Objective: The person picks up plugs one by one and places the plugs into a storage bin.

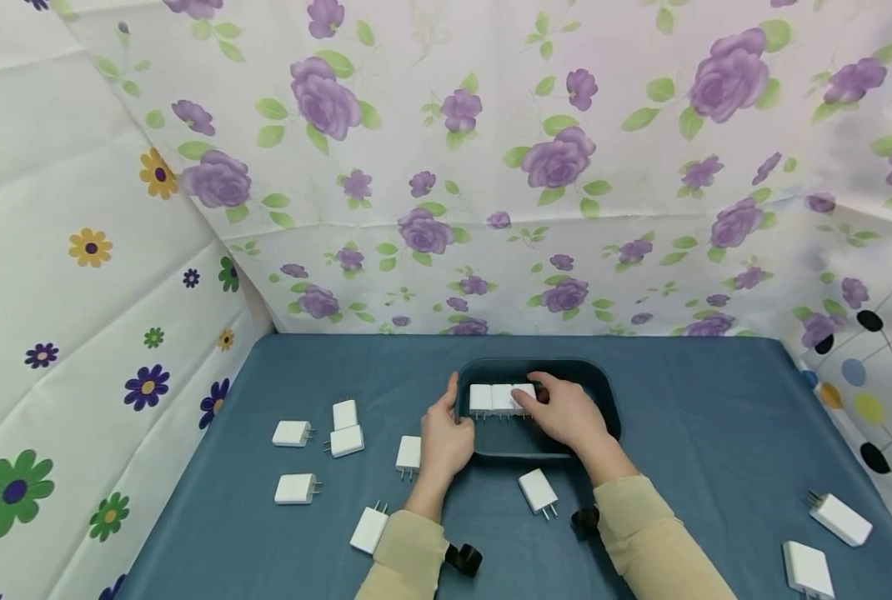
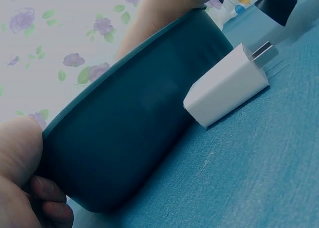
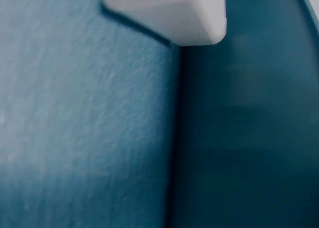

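A dark blue tray point(image 1: 521, 457) lies on the cloth, with a row of white wall chargers point(image 1: 480, 398) inside along its far side, prongs toward the near side. My left hand point(image 1: 446, 437) grips the tray's left end; in the left wrist view its thumb point(image 2: 20, 148) lies at the rim, with fingers curled against the outer wall. Over the tray, my right hand point(image 1: 566, 412) pinches the rightmost charger of the row point(image 1: 523, 400) between thumb and fingers. The right wrist view shows only a charger point(image 3: 194, 18) close up beside the tray's outer wall point(image 3: 249, 113).
One charger point(image 1: 538, 492) lies just in front of the tray. Several more, such as this charger point(image 1: 294, 489), are scattered left on the blue tablecloth point(image 1: 686, 433). Two chargers point(image 1: 842, 520) lie at the far right. Flowered cloth point(image 1: 446, 167) hangs behind the table.
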Demonstrator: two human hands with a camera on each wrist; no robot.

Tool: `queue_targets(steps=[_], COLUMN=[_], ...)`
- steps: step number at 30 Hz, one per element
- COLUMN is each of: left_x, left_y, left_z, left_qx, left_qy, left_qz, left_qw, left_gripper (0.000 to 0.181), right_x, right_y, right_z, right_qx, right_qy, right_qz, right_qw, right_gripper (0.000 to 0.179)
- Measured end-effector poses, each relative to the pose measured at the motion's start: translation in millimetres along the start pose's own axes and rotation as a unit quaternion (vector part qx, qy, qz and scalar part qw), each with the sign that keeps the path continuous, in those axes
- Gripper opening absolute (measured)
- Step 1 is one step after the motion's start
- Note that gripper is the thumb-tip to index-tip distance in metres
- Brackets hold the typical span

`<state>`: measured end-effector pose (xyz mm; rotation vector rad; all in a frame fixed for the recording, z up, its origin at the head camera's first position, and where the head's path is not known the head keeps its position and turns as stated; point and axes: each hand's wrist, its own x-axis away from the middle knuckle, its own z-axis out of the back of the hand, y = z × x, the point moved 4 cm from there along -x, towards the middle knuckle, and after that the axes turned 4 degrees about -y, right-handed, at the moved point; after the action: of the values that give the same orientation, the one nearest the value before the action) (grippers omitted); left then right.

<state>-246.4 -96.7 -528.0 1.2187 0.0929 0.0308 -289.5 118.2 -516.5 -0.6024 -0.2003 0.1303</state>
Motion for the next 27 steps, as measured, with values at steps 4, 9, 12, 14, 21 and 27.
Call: queue_targets(steps=[4, 9, 12, 14, 21, 27], left_x=[1.0, 2.4, 2.1, 1.5, -0.3, 1.0], left_y=[-1.8, -4.0, -3.8, -3.9, 0.0, 0.0], left_z=[0.1, 0.6, 1.3, 1.4, 0.9, -0.2], left_qx=[0.001, 0.003, 0.007, 0.01, 0.009, 0.0], left_qy=[0.0, 0.002, 0.006, 0.006, 0.006, 0.002], left_qz=[-0.001, 0.001, 0.001, 0.001, 0.001, 0.003], left_qw=[1.0, 1.0, 1.0, 0.9999, 0.9999, 1.0], left_gripper=[0.08, 0.081, 0.081, 0.082, 0.081, 0.081], right_x=[9.4, 32.1, 49.2, 59.4, 88.3, 109.8], right_y=[-1, -1, -1, 0, 10, 34], right_z=[7, 20, 26, 30, 49, 69], right_qx=[0.004, 0.0, -0.015, -0.024, -0.065, -0.077], right_qy=[-0.002, -0.002, 0.011, 0.016, 0.06, 0.109], right_qz=[-0.019, -0.005, 0.009, 0.015, 0.058, 0.056], right_qw=[0.9998, 1.0, 0.9998, 0.9995, 0.9944, 0.9895], right_gripper=[0.076, 0.074, 0.073, 0.073, 0.057, 0.05])
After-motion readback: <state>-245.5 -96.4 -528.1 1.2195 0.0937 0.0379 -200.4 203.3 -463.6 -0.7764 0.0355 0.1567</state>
